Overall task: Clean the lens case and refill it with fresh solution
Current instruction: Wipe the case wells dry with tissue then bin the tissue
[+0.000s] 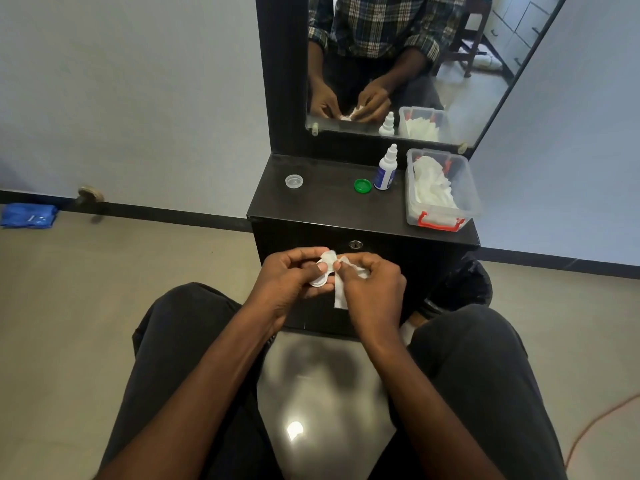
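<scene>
- While the left hand (294, 271) holds the white lens case (320, 273) in a curled grip, the right hand (369, 282) pinches a white tissue (341, 292) tight and presses it on the case.
- Both hands are near, in front of the dark surface (329, 202).
- On the surface sit a clear cap (294, 181) at the far left and a green cap (362, 185) just beside the solution bottle (386, 169).
- At the right stands a clear box (441, 188) with white tissues inside.
</scene>
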